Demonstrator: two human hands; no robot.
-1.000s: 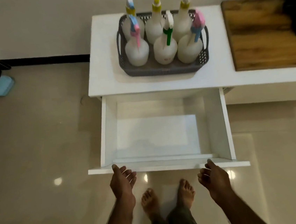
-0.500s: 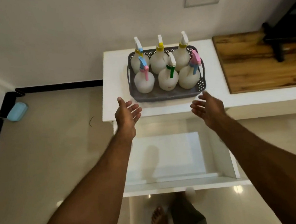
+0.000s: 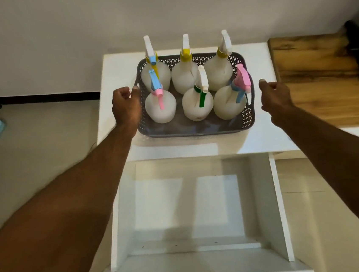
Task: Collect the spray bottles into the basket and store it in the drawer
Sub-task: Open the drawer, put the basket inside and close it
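Spray bottles (image 3: 193, 90) — six — stand in one basket (image 3: 195, 129). Left hand (image 3: 127, 108) — grip curled at its handle. Right hand (image 3: 275, 96) curled beside it; contact unclear.
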